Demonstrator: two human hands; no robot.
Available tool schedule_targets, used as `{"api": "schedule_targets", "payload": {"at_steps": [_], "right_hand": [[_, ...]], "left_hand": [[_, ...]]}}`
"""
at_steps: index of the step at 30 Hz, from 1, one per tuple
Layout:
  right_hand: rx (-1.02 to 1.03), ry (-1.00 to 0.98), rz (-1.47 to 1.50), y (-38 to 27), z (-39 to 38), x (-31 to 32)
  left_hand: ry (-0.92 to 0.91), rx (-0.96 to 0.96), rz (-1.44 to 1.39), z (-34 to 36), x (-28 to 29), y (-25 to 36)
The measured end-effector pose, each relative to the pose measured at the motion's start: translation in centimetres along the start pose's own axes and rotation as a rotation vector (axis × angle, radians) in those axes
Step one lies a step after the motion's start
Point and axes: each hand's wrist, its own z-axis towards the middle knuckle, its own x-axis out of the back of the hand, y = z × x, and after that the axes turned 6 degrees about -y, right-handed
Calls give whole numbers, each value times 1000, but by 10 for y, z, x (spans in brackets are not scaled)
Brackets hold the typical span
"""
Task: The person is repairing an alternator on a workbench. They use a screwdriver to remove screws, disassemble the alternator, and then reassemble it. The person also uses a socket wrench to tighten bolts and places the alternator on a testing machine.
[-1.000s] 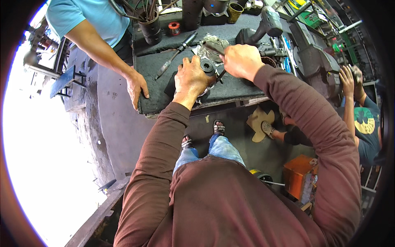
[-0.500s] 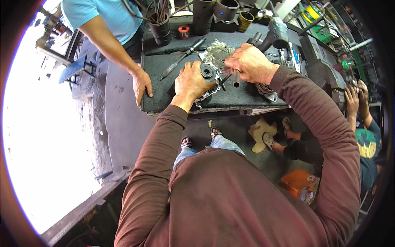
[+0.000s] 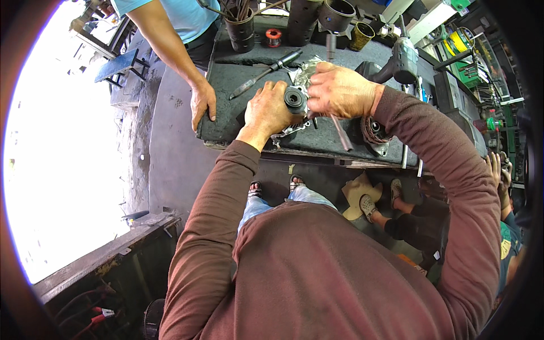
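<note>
On the dark workbench (image 3: 235, 113), my left hand (image 3: 266, 110) wraps round a metal machine part with a round dark collar (image 3: 294, 99), hollow at its centre, facing up. Part of a silvery housing (image 3: 290, 131) shows below my fingers. Beside it, my right hand (image 3: 340, 93) is closed on a metal rod (image 3: 342, 136), whose ends stick out above and below the fist. The fist hides whether the rod touches the part. Behind both hands lies crumpled silvery material (image 3: 306, 69).
A screwdriver-like tool (image 3: 266, 73), a red spool (image 3: 273, 38) and a pot of rods (image 3: 241, 33) lie left. A cordless power tool (image 3: 403, 59) and a coil-wound part (image 3: 375, 131) stand right. A co-worker's hand (image 3: 203, 105) rests on the bench's left corner; another person's hands (image 3: 498, 170) are far right.
The rod in my right hand has swung from a slant to nearly upright in the picture. My left hand keeps hold of the part. The view has shifted slightly.
</note>
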Motion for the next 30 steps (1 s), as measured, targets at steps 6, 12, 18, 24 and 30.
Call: {"api": "schedule_targets", "payload": {"at_steps": [6,12,18,24,30], "right_hand": [[-70,40,9,3,-3,0],[-126,37,0,-3,-7,-3],[-668,-124,142,-33,-5,-10],[-549,121,66,-40,-6,-14],[-885,33,83,-59,6,-15]], "left_hand": [[-96,-29,9,4,11,-4],[-132,-181,2,11,11,-25],[-146,-125,-100,7,11,-22],[-153,-135,-114,8,13,-24],[-171,-109,-75,5,7,-20]]}}
